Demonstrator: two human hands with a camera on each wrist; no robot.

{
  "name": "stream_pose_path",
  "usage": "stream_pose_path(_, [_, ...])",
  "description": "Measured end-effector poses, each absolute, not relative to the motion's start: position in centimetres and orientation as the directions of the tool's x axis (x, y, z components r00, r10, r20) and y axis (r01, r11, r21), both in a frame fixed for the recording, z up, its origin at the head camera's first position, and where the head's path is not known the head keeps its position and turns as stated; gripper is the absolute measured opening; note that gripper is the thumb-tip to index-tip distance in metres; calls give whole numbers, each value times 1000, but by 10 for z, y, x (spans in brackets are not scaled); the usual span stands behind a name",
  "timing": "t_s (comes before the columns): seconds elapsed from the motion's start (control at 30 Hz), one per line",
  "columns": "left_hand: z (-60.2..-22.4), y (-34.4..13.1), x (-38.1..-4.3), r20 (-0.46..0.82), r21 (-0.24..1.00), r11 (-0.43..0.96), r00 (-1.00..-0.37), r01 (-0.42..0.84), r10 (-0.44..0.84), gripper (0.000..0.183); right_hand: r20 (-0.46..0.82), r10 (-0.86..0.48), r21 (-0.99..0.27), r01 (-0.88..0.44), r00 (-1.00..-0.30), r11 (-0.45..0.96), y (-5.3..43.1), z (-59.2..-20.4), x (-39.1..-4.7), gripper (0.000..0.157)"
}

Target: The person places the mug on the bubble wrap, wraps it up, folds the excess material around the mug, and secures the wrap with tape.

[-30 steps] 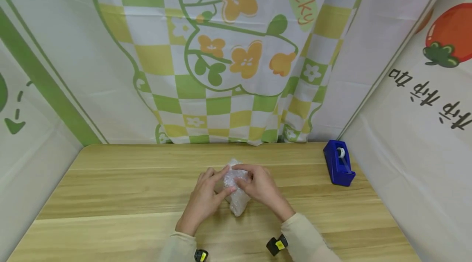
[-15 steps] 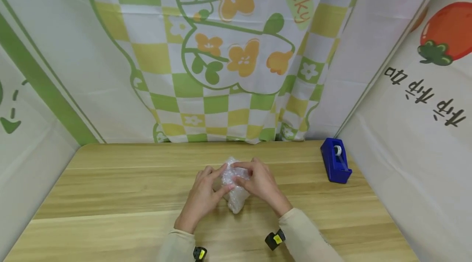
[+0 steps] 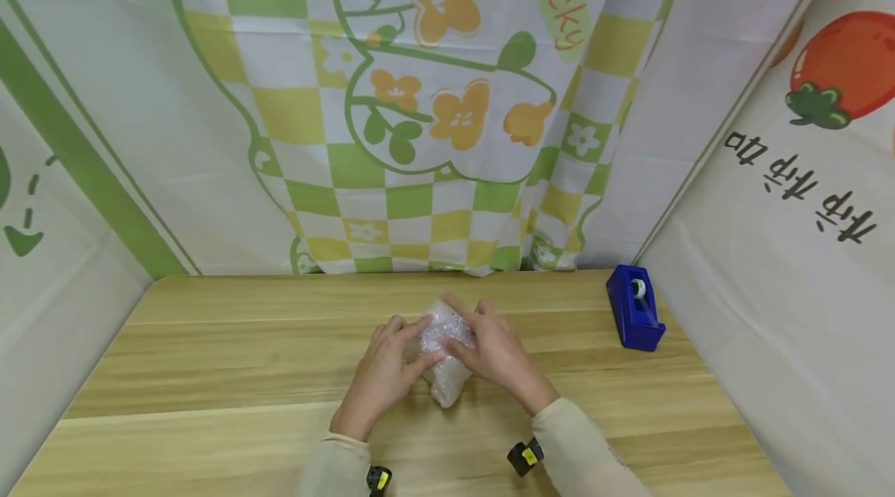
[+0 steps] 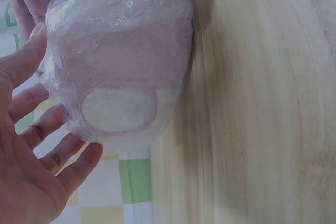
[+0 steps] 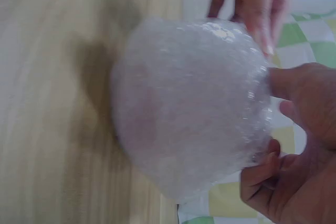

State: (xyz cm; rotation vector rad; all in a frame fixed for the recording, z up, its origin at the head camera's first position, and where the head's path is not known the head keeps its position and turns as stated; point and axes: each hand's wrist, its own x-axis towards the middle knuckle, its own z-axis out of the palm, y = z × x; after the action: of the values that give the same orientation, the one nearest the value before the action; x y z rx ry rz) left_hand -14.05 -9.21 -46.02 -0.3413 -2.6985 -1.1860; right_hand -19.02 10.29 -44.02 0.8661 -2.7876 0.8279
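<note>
A bundle in clear bubble wrap [image 3: 447,384] stands on the wooden table in front of me, between both hands. Through the wrap in the left wrist view, something pink with a pale oval [image 4: 119,109] shows dimly; I cannot tell its kind. My left hand [image 3: 383,380] rests against the left side, fingers spread and fairly straight, the thumb and index fingertip touching the wrap. On the other side, my right hand [image 3: 498,353] pinches the wrap, its thumb on top and its fingers bent at the far edge, as the right wrist view shows too.
A blue tape dispenser [image 3: 635,309] with a roll of clear tape stands at the table's back right corner. Behind the table [image 3: 231,373] hangs a green and yellow checked curtain [image 3: 409,202]. Printed cloth walls close off both sides.
The right index finger has moved off the top of the bundle toward its far edge. My left hand and the bundle have hardly moved, and the head view has shifted slightly.
</note>
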Motion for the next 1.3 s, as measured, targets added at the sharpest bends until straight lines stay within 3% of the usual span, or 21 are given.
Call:
stream_pose_path(0.1, [-461,-92,-141,254,702,656,-958,278,134,61,226,-493,-474,-537,-840,697,104,-439,-193,78])
stream_pose_path(0.23, [-462,-92,-141,254,700,659,-959,275,130,62,202,-452,-540,-484,-869,689,103,-441,-196,79])
stream_pose_path(0.33, [-462,-92,-142,251,700,661,-960,270,126,62,211,-403,-583,-446,-890,679,101,-444,-197,75])
stream_pose_path(0.57, [-463,-92,-144,264,700,659,-957,275,120,61,265,-308,-629,-406,-914,663,97,-457,-201,48])
stream_pose_path(1.3, [-464,-93,-144,266,708,650,-957,276,117,62,235,-175,-690,-290,-956,663,87,-463,-203,38])
